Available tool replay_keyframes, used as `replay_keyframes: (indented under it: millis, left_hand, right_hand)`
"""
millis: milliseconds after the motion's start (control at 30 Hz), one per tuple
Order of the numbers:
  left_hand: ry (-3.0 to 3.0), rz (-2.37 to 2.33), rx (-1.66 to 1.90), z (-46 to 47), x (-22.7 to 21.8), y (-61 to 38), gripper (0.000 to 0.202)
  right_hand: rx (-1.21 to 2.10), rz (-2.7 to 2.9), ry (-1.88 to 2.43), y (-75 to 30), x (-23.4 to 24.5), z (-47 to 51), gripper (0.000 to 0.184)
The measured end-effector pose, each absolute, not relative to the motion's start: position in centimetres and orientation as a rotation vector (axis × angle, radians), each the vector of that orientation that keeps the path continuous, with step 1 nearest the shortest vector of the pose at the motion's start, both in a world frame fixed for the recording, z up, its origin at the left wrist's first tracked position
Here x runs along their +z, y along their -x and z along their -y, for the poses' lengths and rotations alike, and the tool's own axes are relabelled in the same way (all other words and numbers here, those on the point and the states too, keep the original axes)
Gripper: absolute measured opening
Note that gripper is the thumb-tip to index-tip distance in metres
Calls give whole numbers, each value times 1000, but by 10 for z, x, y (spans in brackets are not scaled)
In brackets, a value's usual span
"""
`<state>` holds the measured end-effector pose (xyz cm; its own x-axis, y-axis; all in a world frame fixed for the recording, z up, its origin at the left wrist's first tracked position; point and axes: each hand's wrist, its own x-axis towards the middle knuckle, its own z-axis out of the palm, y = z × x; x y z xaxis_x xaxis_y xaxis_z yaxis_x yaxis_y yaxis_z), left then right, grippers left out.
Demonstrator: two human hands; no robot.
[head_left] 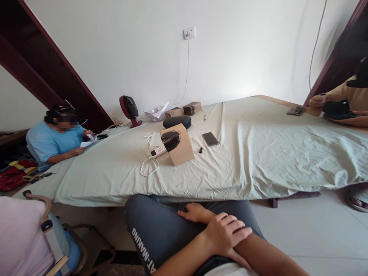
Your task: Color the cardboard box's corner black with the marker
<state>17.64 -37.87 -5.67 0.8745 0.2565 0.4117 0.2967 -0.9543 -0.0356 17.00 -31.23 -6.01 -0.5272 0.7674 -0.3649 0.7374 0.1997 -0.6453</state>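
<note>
My arms are crossed over my lap. My left hand [227, 232] is wrapped across my right forearm, with its thumb on the near side. My right hand [194, 213] lies on my grey trouser leg [161, 230], fingers stretched out and holding nothing. Beyond my knees, a cardboard box [182, 149] with a black scribbled patch stands tilted on the cloth-covered table [100, 176]. A white power strip [158, 151] with a white cable lies partly behind it. To its right are a small black object [201, 150] and a dark phone [211, 139].
Farther back are a black oval case [176, 122], two cardboard boxes [192, 108], papers [157, 113] and a red-and-black fan [130, 110]. A person in a blue shirt [57, 140] handles paper at left. Another person's hand [317, 100] shows at right, near a second phone [296, 110].
</note>
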Motion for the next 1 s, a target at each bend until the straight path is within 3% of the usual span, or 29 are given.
replay_keyframes:
  millis: [200,400,633,867,1000]
  left_hand:
    - [2905,233,-523,395,-43,-185,76]
    - [2929,303,-469,396,-44,-189,77]
    - [2889,335,-578,394,-54,-191,36]
    - [2864,373,-604,391,-55,-196,28]
    - [2870,409,-662,389,-58,-200,38]
  right_hand:
    - [1269,2472,1486,-170,-53,313,78]
    - [1220,2500,1503,-168,-49,316,75]
    - [1146,2529,1524,-165,-50,318,72]
    - [1093,2517,1520,-162,-59,320,70]
    - [1086,2513,1494,-162,-61,321,67]
